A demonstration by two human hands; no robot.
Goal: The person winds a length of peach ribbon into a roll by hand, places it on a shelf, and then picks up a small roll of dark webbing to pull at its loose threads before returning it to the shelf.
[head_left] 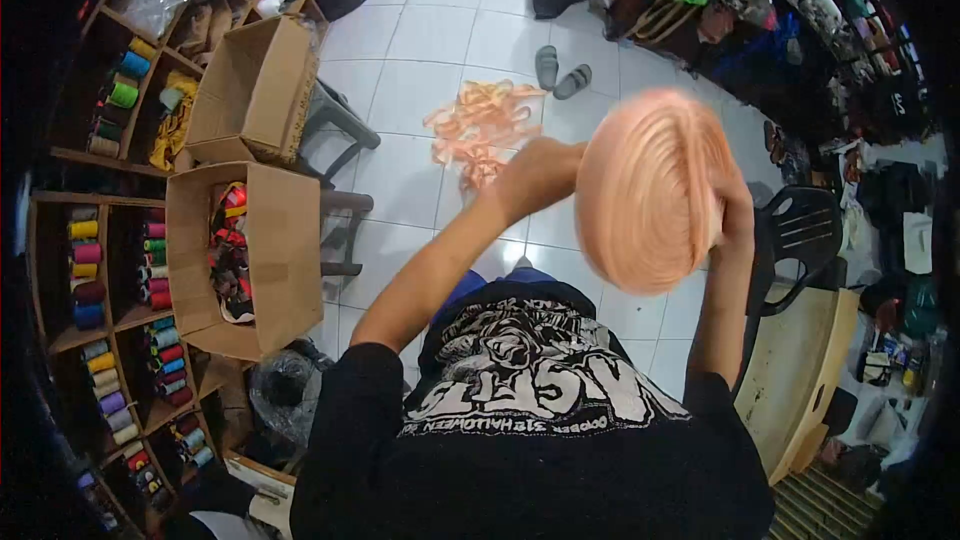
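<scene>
A large roll of peach-coloured ribbon or fabric strip (645, 195) is held up in front of my body, its wound layers facing the camera. My right hand (728, 205) grips its right side, with the fingers partly behind it. At the roll's left edge is my left hand (545, 178); its fingertips are hidden behind the roll, so what they hold cannot be made out. Loose peach strips (485, 125) lie in a tangled heap on the white tiled floor, beyond my left hand.
Shelves of thread spools (100, 370) line the left side. Beside them stand an open cardboard box with coloured cloth (285, 250) and another box (240, 90). Grey slippers (572, 82) lie on the floor. A black chair (805, 230) is at the right.
</scene>
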